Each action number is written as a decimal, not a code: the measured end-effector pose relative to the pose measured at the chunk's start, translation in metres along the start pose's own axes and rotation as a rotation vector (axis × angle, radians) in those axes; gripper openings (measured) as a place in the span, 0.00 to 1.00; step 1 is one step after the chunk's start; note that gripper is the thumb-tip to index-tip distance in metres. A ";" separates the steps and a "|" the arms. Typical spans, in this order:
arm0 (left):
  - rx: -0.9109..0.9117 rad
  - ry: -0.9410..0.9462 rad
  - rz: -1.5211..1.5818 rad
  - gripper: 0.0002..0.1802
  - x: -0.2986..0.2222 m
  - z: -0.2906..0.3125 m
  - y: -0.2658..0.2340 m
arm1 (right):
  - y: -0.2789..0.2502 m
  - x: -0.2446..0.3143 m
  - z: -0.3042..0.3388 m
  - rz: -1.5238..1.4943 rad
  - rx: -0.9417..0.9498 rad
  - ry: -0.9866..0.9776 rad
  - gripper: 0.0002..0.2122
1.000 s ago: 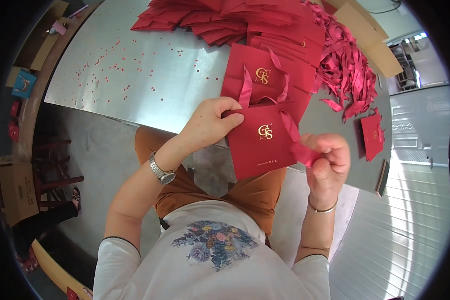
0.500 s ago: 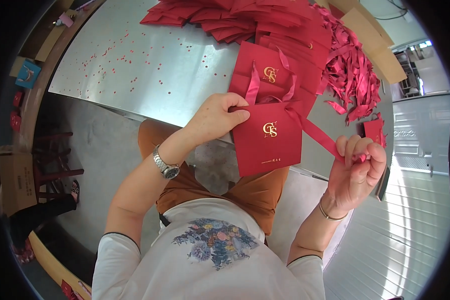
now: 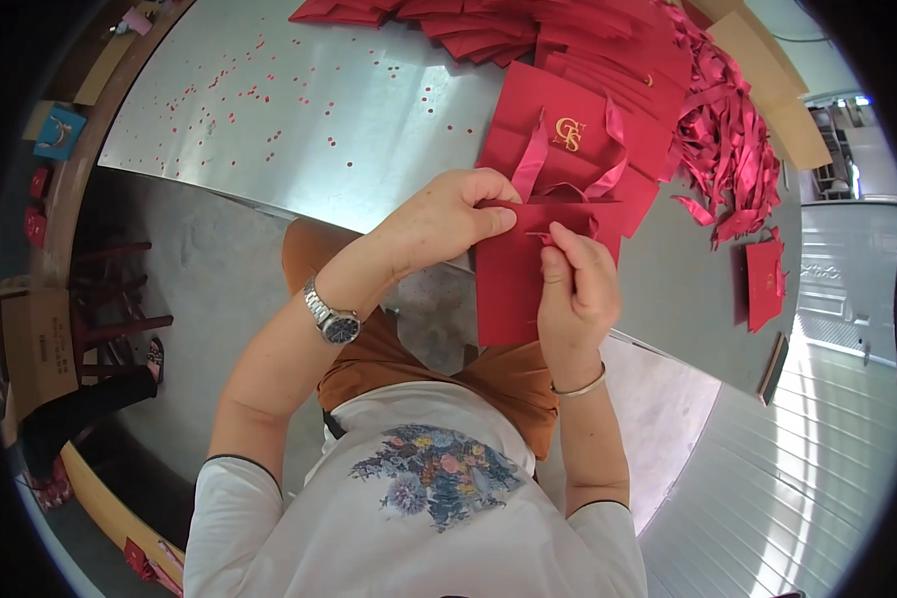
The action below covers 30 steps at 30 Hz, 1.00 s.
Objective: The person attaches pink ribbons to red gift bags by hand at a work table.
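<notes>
A red paper gift bag [image 3: 506, 309] hangs over the table's near edge in front of me. My left hand [image 3: 468, 214] pinches its upper left edge between thumb and fingers. In front of the bag, near its top, my right hand [image 3: 580, 284] is closed on the end of a pink-red ribbon [image 3: 546, 239]; the fingers cover part of it. Behind the top edge rises a ribbon handle [image 3: 612, 164], lying over another flat red bag [image 3: 543, 95] with a gold emblem. My right hand hides the front of the held bag's right side.
Flat red bags [image 3: 608, 60] lie heaped at the far side. A tangled pile of ribbons [image 3: 723, 140] sits to the right, with a small red bag [image 3: 764, 284] nearer the table's edge. Red paper dots dot the metal table [image 3: 389, 184]. A stool [image 3: 120, 329] stands at left.
My right hand has moved left from out beside the bag to its front, bringing the ribbon end in. The left hand keeps its hold on the top edge.
</notes>
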<state>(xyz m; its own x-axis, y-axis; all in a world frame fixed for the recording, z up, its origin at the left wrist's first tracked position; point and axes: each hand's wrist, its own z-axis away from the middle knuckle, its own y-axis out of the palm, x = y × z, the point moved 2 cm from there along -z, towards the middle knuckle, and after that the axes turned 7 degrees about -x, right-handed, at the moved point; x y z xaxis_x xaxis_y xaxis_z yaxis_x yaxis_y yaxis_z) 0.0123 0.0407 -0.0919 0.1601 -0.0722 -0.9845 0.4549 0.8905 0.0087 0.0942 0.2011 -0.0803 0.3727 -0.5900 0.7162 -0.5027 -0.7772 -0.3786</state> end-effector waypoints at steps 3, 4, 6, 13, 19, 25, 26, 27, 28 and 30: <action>-0.015 0.013 -0.032 0.08 0.002 0.006 -0.003 | 0.008 0.004 0.003 0.159 0.028 -0.204 0.10; -0.019 0.040 -0.040 0.09 0.004 0.007 -0.003 | 0.008 0.004 0.004 0.171 0.032 -0.215 0.09; -0.023 0.063 -0.047 0.09 0.006 0.008 -0.003 | 0.008 0.005 0.006 0.183 0.040 -0.224 0.08; -0.016 0.045 0.012 0.09 0.008 0.002 -0.004 | 0.017 0.001 -0.002 0.172 -0.031 -0.063 0.05; -0.029 0.061 0.026 0.11 -0.002 0.004 -0.018 | 0.024 0.017 -0.022 0.226 0.008 -0.155 0.05; -0.028 0.385 -0.160 0.13 0.022 0.000 -0.008 | 0.020 0.005 -0.005 0.335 0.061 -0.078 0.04; -0.038 0.353 -0.175 0.13 0.023 0.001 -0.006 | 0.017 0.007 -0.003 0.347 0.068 -0.072 0.04; -0.049 0.312 -0.189 0.13 0.023 0.004 -0.006 | 0.018 0.007 0.000 0.320 0.033 -0.106 0.04; -0.043 0.303 -0.185 0.13 0.023 0.006 -0.005 | 0.018 0.008 0.001 0.300 0.004 -0.132 0.04; -0.036 0.293 -0.185 0.12 0.024 0.006 -0.005 | 0.019 0.007 0.003 0.288 -0.010 -0.119 0.04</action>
<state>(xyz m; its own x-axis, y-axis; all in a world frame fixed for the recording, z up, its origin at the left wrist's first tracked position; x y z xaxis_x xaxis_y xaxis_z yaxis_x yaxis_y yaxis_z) 0.0195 0.0317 -0.1143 -0.1826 -0.1062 -0.9774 0.4207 0.8901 -0.1753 0.0892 0.1816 -0.0843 0.3022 -0.8074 0.5067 -0.6079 -0.5726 -0.5500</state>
